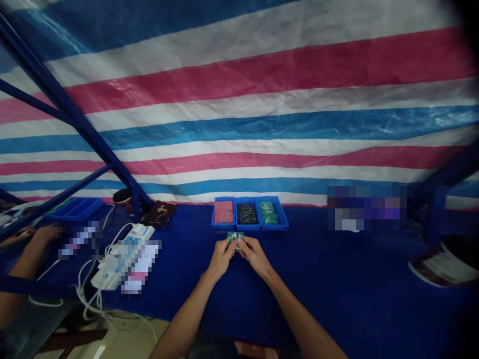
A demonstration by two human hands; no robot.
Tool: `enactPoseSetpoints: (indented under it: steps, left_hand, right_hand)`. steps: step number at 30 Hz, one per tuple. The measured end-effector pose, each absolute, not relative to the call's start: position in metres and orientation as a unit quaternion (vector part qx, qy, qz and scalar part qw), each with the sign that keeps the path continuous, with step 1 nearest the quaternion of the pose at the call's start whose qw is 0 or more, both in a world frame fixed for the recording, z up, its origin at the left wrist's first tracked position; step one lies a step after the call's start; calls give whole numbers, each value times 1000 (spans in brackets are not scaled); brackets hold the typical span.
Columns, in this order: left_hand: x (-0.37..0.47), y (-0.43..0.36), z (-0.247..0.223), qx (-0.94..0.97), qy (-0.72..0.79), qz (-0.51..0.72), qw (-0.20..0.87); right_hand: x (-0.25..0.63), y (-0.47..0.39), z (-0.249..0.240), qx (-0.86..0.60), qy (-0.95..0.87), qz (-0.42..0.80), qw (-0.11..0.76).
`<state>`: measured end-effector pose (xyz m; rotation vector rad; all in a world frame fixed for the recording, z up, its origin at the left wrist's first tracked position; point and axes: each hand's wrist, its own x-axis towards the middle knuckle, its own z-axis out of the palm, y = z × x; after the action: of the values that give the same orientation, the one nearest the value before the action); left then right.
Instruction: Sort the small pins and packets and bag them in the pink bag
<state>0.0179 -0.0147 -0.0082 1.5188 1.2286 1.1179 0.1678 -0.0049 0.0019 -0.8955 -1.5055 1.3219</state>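
My left hand (222,254) and my right hand (251,250) meet over the blue tabletop, fingers closed on a small green piece (235,236) with pale spots. Its exact kind is too small to make out, and the fingertips cover part of it. Just beyond it stand three joined blue bins. Pink flat pieces (223,212) fill the left bin. Many thin dark metal pins or screws (246,214) lie in the middle one. Flat green pieces (268,212), similar in colour to the held one, lie in the right bin (283,219).
Left of my hands lie a white power strip (108,271) with tangled cables and a dark packet (160,213). Another person's hand (47,234) is at the far left, near a blue tray (75,209). Blue frame bars (93,137) slant across the left. A round container (445,264) sits right.
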Motion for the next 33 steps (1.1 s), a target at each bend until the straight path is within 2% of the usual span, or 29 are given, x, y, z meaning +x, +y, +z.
enactPoseSetpoints:
  steps: [14, 19, 28, 33]
  left_hand:
    - [13, -14, -12, 583, 479, 463, 465]
    - [17, -15, -7, 585, 475, 476, 453]
    - [18, -14, 3, 553, 475, 500, 468]
    - [18, -16, 5, 566, 465, 491, 472]
  right_hand:
    - [167, -6, 9, -323, -627, 572, 419]
    - [172, -2, 8, -318, -648, 542, 430]
    - [170, -4, 8, -332, -632, 559, 422]
    - [169, -4, 3, -355, -597, 555, 458]
